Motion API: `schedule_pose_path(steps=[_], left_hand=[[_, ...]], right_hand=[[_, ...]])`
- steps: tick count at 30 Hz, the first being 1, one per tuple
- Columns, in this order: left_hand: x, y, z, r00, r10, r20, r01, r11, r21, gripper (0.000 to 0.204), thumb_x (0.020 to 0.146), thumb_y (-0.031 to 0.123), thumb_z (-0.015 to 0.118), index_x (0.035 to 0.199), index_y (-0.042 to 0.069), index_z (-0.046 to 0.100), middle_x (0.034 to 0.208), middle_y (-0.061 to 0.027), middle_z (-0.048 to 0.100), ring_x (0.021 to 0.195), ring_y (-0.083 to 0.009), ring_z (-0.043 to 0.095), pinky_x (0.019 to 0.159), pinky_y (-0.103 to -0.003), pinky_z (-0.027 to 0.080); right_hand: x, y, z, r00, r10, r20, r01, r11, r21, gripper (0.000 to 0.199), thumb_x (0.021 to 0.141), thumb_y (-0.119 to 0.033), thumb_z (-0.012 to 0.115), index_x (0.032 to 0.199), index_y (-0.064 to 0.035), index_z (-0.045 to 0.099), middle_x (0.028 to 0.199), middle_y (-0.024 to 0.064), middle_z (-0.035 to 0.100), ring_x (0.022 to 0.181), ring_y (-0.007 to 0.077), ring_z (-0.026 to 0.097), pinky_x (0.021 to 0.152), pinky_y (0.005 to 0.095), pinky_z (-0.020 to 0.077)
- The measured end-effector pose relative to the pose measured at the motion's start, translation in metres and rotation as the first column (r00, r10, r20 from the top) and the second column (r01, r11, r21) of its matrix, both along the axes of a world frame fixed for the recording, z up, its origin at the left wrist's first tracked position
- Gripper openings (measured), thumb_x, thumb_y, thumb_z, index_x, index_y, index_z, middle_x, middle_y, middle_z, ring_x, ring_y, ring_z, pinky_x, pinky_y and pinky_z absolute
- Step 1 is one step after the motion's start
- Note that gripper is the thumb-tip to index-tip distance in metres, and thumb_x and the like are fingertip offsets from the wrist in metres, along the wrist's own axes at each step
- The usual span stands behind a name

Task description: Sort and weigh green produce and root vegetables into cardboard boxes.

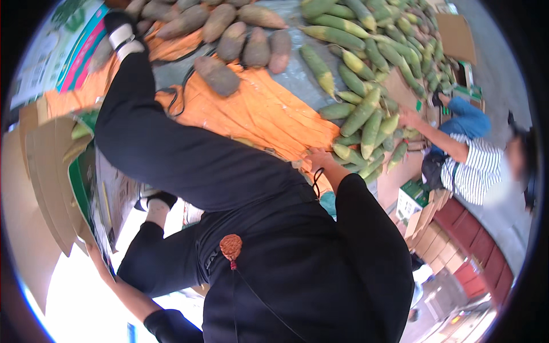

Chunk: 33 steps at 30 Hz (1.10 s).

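At the lower left, my left hand [97, 260] is closed on the edge of a tilted cardboard box [48, 183], its fingers partly hidden by the box. Some green produce [79, 130] shows inside the box, near its top. My right hand [320, 159] lies at the edge of the orange cloth [269, 117], its fingers apart with nothing visible in them. Just right of it is a heap of green radishes [361, 111], long and smooth with paler ends. Whether my fingertips touch a radish I cannot make out.
Brownish-purple, thick roots [217, 75] lie on the cloth and grey sheet at the top. A person in a striped shirt [477, 171] reaches toward the radishes from the right. Cardboard boxes [413, 197] stand near them. My shoe [121, 31] is beside a printed package [63, 51].
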State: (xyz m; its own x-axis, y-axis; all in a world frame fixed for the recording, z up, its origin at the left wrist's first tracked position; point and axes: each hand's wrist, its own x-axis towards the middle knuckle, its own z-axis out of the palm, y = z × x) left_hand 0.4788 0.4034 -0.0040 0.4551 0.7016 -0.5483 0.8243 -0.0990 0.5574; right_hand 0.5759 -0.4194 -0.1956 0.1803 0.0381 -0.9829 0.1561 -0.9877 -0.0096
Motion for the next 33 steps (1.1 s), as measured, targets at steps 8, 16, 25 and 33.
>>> schedule_pose_path(steps=[8, 16, 25, 33], left_hand=[[0.025, -0.037, 0.045, 0.994, -0.026, -0.109, 0.020, 0.998, -0.054, 0.048, 0.091, 0.024, 0.039, 0.135, 0.006, 0.030, 0.126, -0.0169, 0.044, 0.105, -0.0337, 0.052, 0.066, -0.041, 0.056], [0.043, -0.076, 0.095, 0.998, -0.050, 0.042, 0.045, 0.992, 0.115, 0.055, 0.086, 0.022, 0.057, 0.135, 0.008, 0.037, 0.122, -0.0136, 0.052, 0.111, -0.0277, 0.051, 0.094, -0.043, 0.040], [0.062, -0.078, 0.132, 0.994, -0.082, 0.067, 0.028, 0.813, 0.582, 0.045, 0.087, 0.021, 0.053, 0.131, 0.014, 0.046, 0.127, -0.0133, 0.051, 0.119, -0.0276, 0.044, 0.099, -0.050, 0.028], [0.033, -0.077, 0.141, 0.987, -0.018, 0.158, -0.088, 0.764, 0.639, 0.043, 0.083, 0.013, 0.057, 0.126, 0.011, 0.052, 0.123, -0.0162, 0.055, 0.116, -0.0319, 0.050, 0.097, -0.053, 0.033]], right_hand=[[-0.055, 0.002, -0.009, 0.608, -0.626, 0.489, 0.680, 0.728, 0.087, 0.042, 0.073, -0.021, 0.062, 0.115, -0.0169, 0.060, 0.131, 0.0091, 0.044, 0.119, 0.0305, 0.041, 0.100, 0.0369, 0.0377], [-0.143, -0.080, -0.050, 0.124, -0.737, 0.665, 0.874, 0.398, 0.278, 0.028, 0.077, -0.019, 0.051, 0.099, -0.0086, 0.065, 0.096, 0.0129, 0.063, 0.091, 0.0334, 0.061, 0.083, 0.0405, 0.0481], [-0.218, -0.129, -0.033, -0.726, -0.576, 0.375, 0.680, -0.683, 0.268, 0.021, 0.082, -0.020, 0.059, 0.098, -0.0061, 0.058, 0.085, 0.0092, 0.057, 0.087, 0.0253, 0.059, 0.072, 0.0486, 0.0483], [-0.227, -0.033, -0.011, -0.881, -0.451, 0.144, 0.417, -0.883, -0.213, 0.056, 0.085, -0.049, 0.058, 0.117, -0.0040, 0.047, 0.114, 0.0135, 0.052, 0.099, 0.0322, 0.056, 0.086, 0.0588, 0.0432]])
